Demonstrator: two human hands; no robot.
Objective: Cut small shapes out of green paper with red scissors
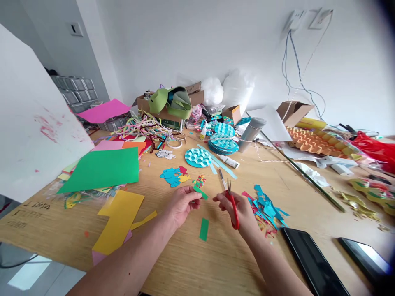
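My left hand [185, 204] pinches a small green paper strip [200, 192] between thumb and fingers. Red-handled scissors [233, 207] are in my right hand [236, 205], their blades pointing up and away, apart from the strip. Below my hands a green paper rectangle [204, 229] lies flat on the table. Just beyond them sit a blue fish-shaped paper cutout [170, 176], a yellow cutout [184, 178] and a small heap of colourful paper bits [199, 181]. A pen [221, 178] lies behind the scissors. Blue paper scraps [268, 207] are piled right of my right hand.
Green paper [105, 168] and yellow paper [121, 213] lie at left, near a white board [40, 119]. A round blue wavy paper piece [198, 158], a glue bottle [228, 161] and a grey bottle [251, 133] stand farther back. A black phone [311, 259] lies front right.
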